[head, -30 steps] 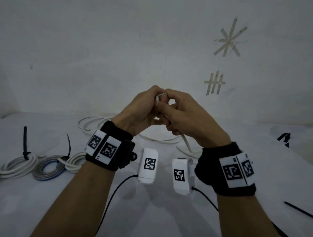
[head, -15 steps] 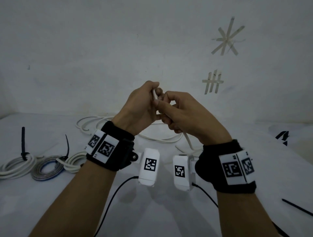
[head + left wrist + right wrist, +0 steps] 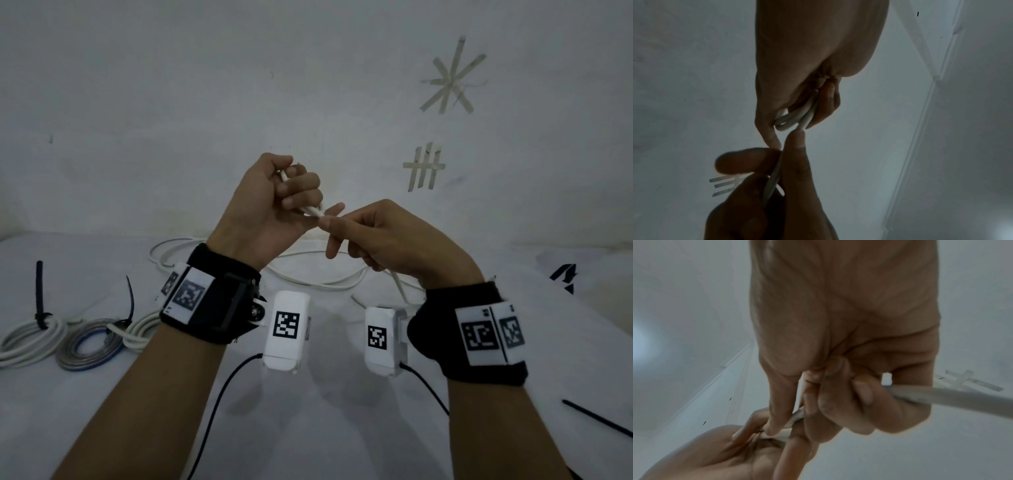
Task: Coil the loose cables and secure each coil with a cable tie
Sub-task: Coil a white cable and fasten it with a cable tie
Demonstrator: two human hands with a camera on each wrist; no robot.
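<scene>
I hold a white cable up in front of the wall with both hands. My left hand is raised, its fingers curled round a small folded bunch of the cable. Just right of it and lower, my right hand pinches the same cable between thumb and forefinger, with the other fingers curled round it. From the right hand the cable drops to the table and joins loose loops behind my wrists. A loose black cable tie lies at the right.
At the table's left lie a white coil with an upright black tie, a grey-blue coil with a black tie, and another white coil. Black leads run from my wrist cameras. The wall stands close behind.
My left hand has risen and drawn left, away from the right hand. A short stretch of cable now shows between the two hands, which were pressed together before.
</scene>
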